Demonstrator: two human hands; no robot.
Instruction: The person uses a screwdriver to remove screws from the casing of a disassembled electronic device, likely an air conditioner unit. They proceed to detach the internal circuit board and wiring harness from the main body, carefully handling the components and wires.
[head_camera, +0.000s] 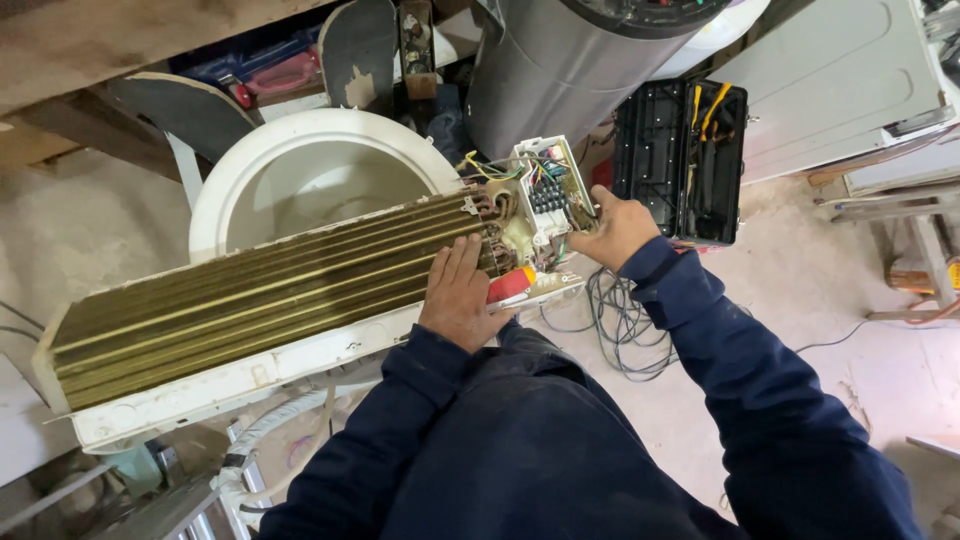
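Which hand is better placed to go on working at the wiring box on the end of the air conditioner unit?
Probably the right hand: it is already at the white wiring box, fingers by the coloured wires. The left hand lies flat on the brass-coloured fins, over a red-handled tool, seemingly steadying the unit.

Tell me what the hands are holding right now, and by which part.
The right hand grips the white wiring box by its right edge. The left hand lies flat on the coil fins, gripping nothing.
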